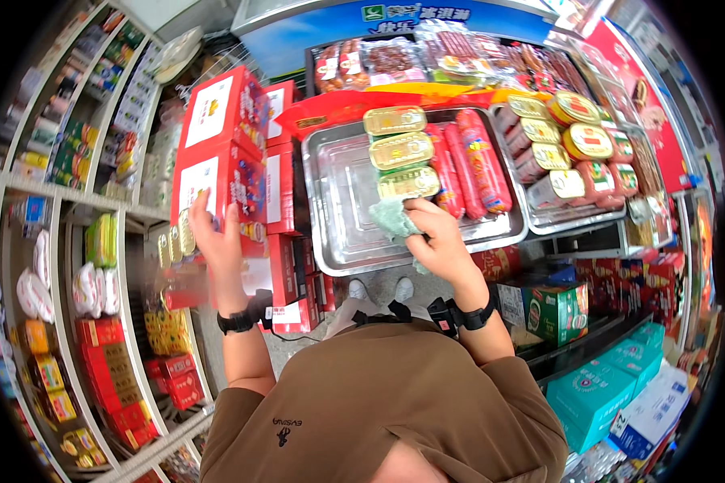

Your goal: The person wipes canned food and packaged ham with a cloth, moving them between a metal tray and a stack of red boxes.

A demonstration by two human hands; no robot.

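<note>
My right hand (441, 238) grips a pale green cloth (393, 216) at the lower edge of the nearest tin. That tin (408, 183) ends a column of several gold-lidded tins in a metal tray (332, 256). Red-wrapped sausages (483, 160) lie to the right of the column, and the tray's left part shows bare metal. My left hand (220, 241), fingers apart, is over the stacked red boxes (208, 160). Close to its left stand several gold-lidded tins (175, 244); whether the fingers touch them cannot be told.
A second metal tray (571, 224) of tins and packaged meat adjoins on the right. Vacuum-packed sausages (453, 51) fill a display behind. White shelving (66, 193) with packaged goods runs along the left. Teal cartons (601, 386) and a green box (556, 311) stand at lower right.
</note>
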